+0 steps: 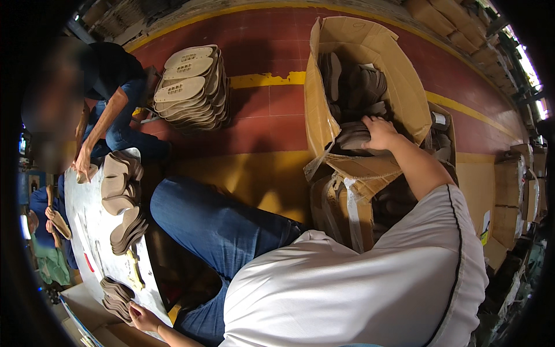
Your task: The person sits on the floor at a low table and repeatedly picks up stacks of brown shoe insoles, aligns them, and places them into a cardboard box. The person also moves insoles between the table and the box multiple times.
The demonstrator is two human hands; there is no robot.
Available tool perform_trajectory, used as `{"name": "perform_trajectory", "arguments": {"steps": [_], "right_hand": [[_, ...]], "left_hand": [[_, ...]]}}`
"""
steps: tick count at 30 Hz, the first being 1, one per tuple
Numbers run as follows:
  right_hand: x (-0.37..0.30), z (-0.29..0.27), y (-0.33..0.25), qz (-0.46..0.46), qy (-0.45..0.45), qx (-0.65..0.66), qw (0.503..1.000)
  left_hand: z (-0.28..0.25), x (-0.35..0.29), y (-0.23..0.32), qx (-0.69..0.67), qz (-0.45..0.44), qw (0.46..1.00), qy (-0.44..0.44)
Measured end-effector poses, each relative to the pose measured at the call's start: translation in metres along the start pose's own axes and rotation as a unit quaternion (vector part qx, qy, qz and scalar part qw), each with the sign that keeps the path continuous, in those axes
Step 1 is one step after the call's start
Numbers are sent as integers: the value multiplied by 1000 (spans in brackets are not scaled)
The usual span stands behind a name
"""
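Observation:
At the near end of the white table, my left hand [144, 319] has its curled fingers at the end of a small stack of brown shoe soles [117, 296]. My right arm stretches out to an open cardboard box [407, 78]. Inside it, my right hand [379, 134] is closed round the end of a stack of brown soles [351, 136], thumb on the near side. More dark brown soles [370, 84] fill the box behind that hand. Further along the table lie fanned piles of brown soles [128, 231].
A co-worker [118, 87] bends over the table's far end, hands on it. Another person at far left holds a sole [59, 224]. Tall stacks of beige sole-shaped pieces [188, 87] stand on the red floor. A second carton [361, 211] sits beside my leg.

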State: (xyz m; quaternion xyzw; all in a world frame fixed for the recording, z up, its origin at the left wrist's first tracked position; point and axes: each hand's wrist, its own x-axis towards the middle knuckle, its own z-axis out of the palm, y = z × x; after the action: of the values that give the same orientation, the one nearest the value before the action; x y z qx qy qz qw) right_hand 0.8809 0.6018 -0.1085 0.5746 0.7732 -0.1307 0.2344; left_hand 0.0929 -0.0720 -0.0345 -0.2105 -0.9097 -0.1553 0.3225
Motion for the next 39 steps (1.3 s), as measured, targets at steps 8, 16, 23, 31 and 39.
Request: {"name": "perform_trajectory", "arguments": {"steps": [8, 16, 23, 31, 39], "right_hand": [[52, -14, 5, -27, -317, -179, 931], [58, -12, -7, 10, -314, -216, 925], [64, -45, -5, -58, -279, -199, 938], [84, -102, -98, -122, -244, -343, 899], [47, -208, -266, -247, 104, -237, 934]], "left_hand": [[8, 1, 3, -57, -17, 998, -37], [-8, -8, 2, -100, -75, 991, -43], [-1, -7, -6, -147, -51, 988, -16], [-84, -34, 14, -59, 40, 996, 61], [-205, -71, 5, 94, 53, 991, 82]]}}
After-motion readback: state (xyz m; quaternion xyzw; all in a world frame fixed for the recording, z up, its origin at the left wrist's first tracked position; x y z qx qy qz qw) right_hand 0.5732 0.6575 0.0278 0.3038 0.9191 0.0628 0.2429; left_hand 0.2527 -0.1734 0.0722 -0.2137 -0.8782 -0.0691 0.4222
